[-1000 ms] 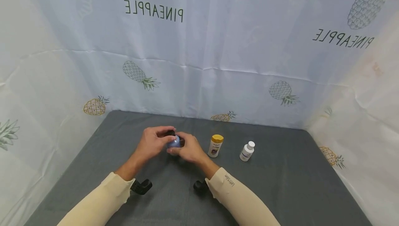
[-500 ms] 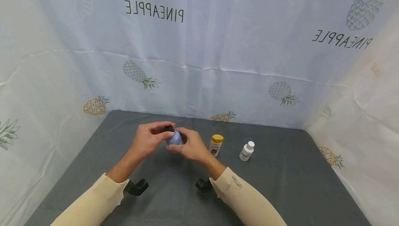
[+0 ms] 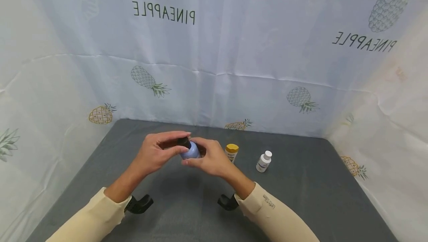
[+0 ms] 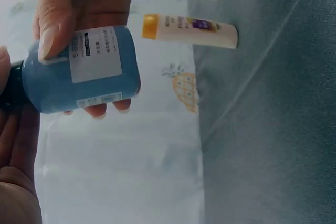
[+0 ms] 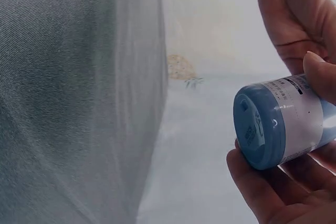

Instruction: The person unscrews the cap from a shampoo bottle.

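Observation:
Both hands hold a small blue bottle (image 3: pixel 192 152) with a black cap (image 3: pixel 184 143) above the table. My left hand (image 3: pixel 154 151) grips the cap between thumb and fingers. My right hand (image 3: pixel 212 156) is wrapped round the body, its thumb over the white label (image 4: pixel 97 53) in the left wrist view. The bottle is tilted, with the cap toward the left hand. In the right wrist view its round base (image 5: pixel 249 127) faces the camera. Most of the cap lies behind the left fingers.
A white bottle with a yellow cap (image 3: pixel 232 148) stands behind the right wrist, partly covered by it. Further right is a small white bottle (image 3: pixel 263 162). A dark grey cloth (image 3: pixel 301 190) covers the table; a pineapple-print curtain (image 3: pixel 214 97) rises behind it.
Both hands have lifted the blue bottle off the table area and shifted it slightly right. It is now more tilted, and more of its cap shows. The two other bottles have stayed put.

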### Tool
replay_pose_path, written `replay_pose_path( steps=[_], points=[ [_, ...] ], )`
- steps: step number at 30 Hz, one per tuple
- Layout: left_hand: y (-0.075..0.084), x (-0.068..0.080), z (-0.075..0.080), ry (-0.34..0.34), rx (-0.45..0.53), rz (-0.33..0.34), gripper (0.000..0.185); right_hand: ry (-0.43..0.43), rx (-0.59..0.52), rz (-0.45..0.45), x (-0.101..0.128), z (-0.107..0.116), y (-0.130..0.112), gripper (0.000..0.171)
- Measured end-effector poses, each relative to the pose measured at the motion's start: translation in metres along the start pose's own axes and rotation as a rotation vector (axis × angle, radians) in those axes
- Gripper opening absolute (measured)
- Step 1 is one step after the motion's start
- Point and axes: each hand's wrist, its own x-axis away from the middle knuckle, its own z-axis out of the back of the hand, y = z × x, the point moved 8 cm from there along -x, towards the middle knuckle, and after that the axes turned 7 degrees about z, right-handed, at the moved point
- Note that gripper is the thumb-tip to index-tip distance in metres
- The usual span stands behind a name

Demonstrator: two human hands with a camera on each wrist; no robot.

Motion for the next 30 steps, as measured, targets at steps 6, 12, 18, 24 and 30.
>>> replay_pose_path(
  steps=[6, 12, 18, 24, 30],
  points=[
    [0.015, 0.002, -0.004, -0.056, -0.036, -0.066, 0.049, -0.038, 0.006, 0.041, 0.007, 0.006, -0.012, 0.065],
    [0.028, 0.004, -0.009, -0.075, -0.087, -0.158, 0.053, -0.065, 0.035, 0.056, 0.013, 0.011, -0.02, 0.062],
    [0.036, 0.006, -0.013, -0.074, -0.099, -0.162, 0.047, -0.078, 0.043, 0.069, 0.016, 0.013, -0.024, 0.061],
    [0.037, 0.008, -0.015, -0.072, -0.1, -0.19, 0.046, -0.082, 0.042, 0.079, 0.019, 0.013, -0.024, 0.06],
    [0.035, 0.007, -0.018, -0.129, -0.004, -0.126, 0.043, -0.085, 0.039, 0.085, 0.02, 0.012, -0.021, 0.06]
  ],
)
